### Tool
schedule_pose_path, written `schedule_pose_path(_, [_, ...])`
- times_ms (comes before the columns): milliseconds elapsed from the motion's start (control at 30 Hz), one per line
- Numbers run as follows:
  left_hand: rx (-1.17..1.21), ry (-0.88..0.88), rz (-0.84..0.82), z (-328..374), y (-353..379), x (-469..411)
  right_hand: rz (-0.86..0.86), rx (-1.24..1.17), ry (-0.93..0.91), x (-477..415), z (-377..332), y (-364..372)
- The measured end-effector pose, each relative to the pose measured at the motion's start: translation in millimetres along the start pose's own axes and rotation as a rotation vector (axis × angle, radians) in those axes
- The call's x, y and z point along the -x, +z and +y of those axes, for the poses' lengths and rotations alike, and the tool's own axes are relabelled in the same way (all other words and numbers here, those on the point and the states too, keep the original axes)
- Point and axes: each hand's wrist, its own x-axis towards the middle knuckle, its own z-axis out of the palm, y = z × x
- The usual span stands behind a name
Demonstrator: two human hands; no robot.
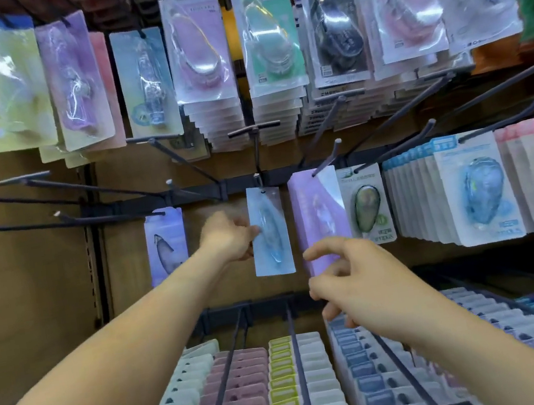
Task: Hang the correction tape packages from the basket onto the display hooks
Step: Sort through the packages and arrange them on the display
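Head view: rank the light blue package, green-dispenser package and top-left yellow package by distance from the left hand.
1. Light blue package, held by the left hand.
2. Green-dispenser package, to the right.
3. Yellow package, upper left.

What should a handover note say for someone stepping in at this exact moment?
Left hand: reaches up and pinches the left edge of a light blue package.
Right hand: fingers loosely curled, holds nothing, in front of the purple packages.
Done: the light blue package appears to hang from the centre hook, alone on it.
Left: let go of it, then fetch more. The basket is out of view, so how many remain cannot be told. Bare hooks stand to the left in the same row.
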Motion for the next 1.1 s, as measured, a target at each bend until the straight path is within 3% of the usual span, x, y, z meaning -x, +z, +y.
schedule_pose_path(300, [-0.091,-0.04,-0.131,-20.9,12.9,-23.7,0.022,0.313,-0.213,33.4,8.4,-9.0])
schedule_pose_path(467, [-0.353,0.059,-0.231,-23.9,-13.5,2.8,0.032,0.376,-0.315,62.6,11.3,-13.0])
schedule_pose_path(800, [-0.241,0.502,0.055,-10.1,-82.4,175.4,0.081,0.526,-0.554,89.3,26.0,7.5])
schedule_pose_path(967, [-0.458,0.602,0.156,-26.8,-89.7,269.6,0.042,0.68,-0.873,124.5,31.7,25.7])
schedule_pose_path(1100, [-0.71,0.521,0.1,-62.2,-89.2,343.7,-0.187,0.736,-1.044,165.5,43.3,47.3])
